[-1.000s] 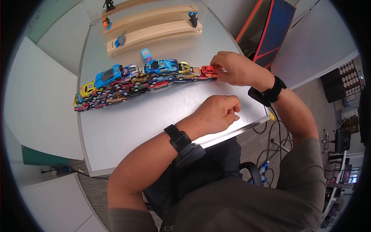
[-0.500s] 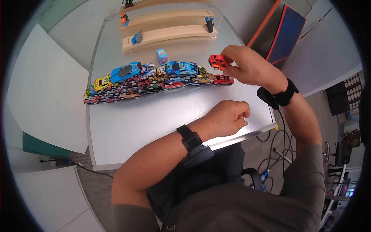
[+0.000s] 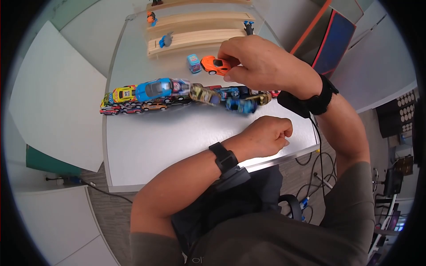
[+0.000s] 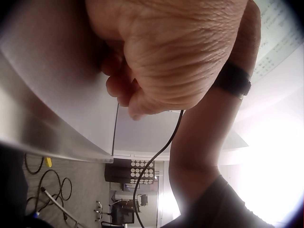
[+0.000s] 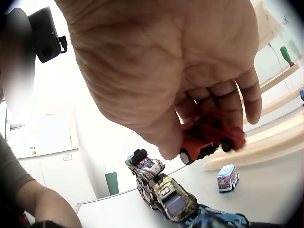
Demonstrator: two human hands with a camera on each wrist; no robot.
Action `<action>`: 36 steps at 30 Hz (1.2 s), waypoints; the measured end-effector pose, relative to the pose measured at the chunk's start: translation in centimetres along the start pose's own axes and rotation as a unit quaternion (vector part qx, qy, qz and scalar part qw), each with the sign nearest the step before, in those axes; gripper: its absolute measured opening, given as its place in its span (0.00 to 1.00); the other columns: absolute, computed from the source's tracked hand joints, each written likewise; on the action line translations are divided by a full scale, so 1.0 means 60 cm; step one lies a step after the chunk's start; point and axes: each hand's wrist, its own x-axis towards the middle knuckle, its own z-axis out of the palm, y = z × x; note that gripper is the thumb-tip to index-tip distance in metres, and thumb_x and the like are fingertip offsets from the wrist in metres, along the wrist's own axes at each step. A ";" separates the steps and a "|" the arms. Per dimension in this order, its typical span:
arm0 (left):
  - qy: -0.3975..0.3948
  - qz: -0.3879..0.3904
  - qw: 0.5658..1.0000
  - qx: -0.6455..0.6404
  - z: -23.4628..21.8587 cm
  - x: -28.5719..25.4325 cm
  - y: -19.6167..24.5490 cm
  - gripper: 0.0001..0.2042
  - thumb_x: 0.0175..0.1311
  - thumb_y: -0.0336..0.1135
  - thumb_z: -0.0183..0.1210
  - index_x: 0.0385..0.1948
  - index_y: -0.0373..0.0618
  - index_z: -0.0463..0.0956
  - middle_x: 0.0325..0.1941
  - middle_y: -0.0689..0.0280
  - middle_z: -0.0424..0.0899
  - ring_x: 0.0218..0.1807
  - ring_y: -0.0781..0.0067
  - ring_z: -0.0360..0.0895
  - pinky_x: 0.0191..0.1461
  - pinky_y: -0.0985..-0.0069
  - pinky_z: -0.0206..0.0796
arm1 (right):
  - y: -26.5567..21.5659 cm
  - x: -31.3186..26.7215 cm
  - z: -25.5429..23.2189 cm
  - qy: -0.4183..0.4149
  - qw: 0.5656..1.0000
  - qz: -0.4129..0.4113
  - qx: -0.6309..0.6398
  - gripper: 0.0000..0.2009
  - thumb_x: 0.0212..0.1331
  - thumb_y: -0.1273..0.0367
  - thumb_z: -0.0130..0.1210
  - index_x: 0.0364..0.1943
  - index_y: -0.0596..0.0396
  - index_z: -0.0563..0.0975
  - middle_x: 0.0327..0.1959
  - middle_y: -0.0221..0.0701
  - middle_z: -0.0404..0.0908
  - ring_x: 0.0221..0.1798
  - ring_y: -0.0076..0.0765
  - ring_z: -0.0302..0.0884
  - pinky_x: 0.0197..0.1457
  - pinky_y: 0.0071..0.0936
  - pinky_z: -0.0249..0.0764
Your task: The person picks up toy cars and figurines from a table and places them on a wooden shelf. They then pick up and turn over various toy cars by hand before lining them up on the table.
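My right hand [image 3: 262,60] pinches a toy car [image 3: 215,65] between thumb and fingers, above the table behind a stack of cars. The car looks orange from the head and orange to red in the right wrist view [image 5: 194,140]. Just left of it stands a small blue-and-pink toy van [image 3: 194,63]. In the stack, a camouflage car [image 3: 205,94] is tilted, and a blue patterned car [image 3: 241,105], blurred, lies at the front side. A larger blue car [image 3: 153,90] sits on top at the left. My left hand [image 3: 264,136] rests near the table's front edge, fingers loosely curled, holding nothing.
Curved wooden shelves [image 3: 199,40] with small figures stand at the back of the white table [image 3: 155,146]. A red-edged blue panel [image 3: 333,42] leans beyond the right side. Cables [image 3: 310,173] hang and lie on the floor at the right front.
My right hand lifted a car off the stack's right end and carried it left, behind the stack. The camouflage and blue patterned cars shifted toward the front. My left hand stayed nearly still.
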 end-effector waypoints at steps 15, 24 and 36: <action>-0.004 0.008 1.000 -0.002 0.002 0.002 -0.004 0.08 0.57 0.27 0.66 0.34 0.39 0.76 0.23 0.61 0.80 0.27 0.63 0.79 0.32 0.66 0.67 | 0.065 -0.045 0.079 -0.031 0.998 0.050 0.013 0.15 0.52 0.70 0.66 0.41 0.64 0.79 0.36 0.45 0.81 0.41 0.53 0.79 0.45 0.41 0.75; 0.004 0.028 1.000 -0.004 0.004 0.003 -0.004 0.08 0.57 0.27 0.67 0.32 0.40 0.75 0.22 0.61 0.80 0.26 0.62 0.80 0.31 0.65 0.67 | 0.076 -0.041 0.094 -0.009 0.998 0.047 0.042 0.15 0.53 0.71 0.65 0.43 0.64 0.79 0.37 0.45 0.81 0.41 0.49 0.80 0.47 0.39 0.75; -0.002 0.010 1.000 0.015 0.001 0.003 -0.001 0.09 0.56 0.26 0.67 0.34 0.40 0.76 0.22 0.61 0.80 0.27 0.62 0.81 0.32 0.65 0.69 | 0.106 -0.071 0.104 0.219 0.953 0.066 0.197 0.13 0.58 0.69 0.64 0.42 0.64 0.81 0.37 0.39 0.84 0.38 0.38 0.82 0.45 0.35 0.77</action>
